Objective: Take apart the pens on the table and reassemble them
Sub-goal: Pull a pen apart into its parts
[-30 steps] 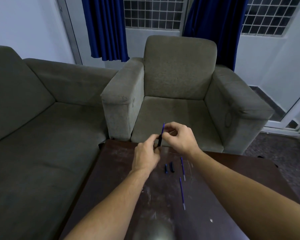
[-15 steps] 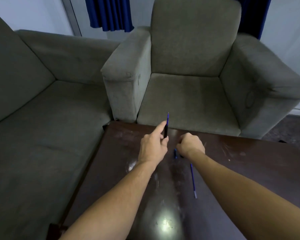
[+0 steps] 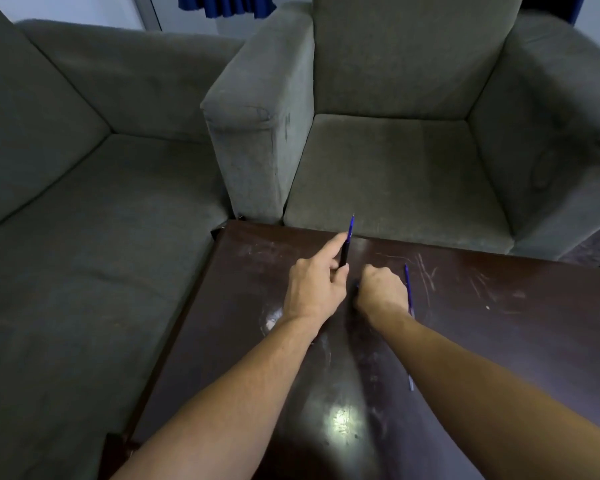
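Lowered since a moment ago, the right hand (image 3: 381,292) rests curled on the dark counter (image 3: 499,306), what it grips hidden, while the left hand (image 3: 314,289) pinches a black-barrelled pen (image 3: 345,251), blue refill tip raised.

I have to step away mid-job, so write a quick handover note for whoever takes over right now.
Left hand: holds a pen upright above the far edge of the dark table, its blue refill sticking out of the top of the dark barrel.
Right hand: fist down on the table beside the left, closed over the small parts; whether it grips one cannot be told.
On the table: one loose blue refill just right of the right hand, another nearer, partly hidden by the right forearm.
Done: pens taken apart.
Left: finish the held pen, then rebuild the rest.
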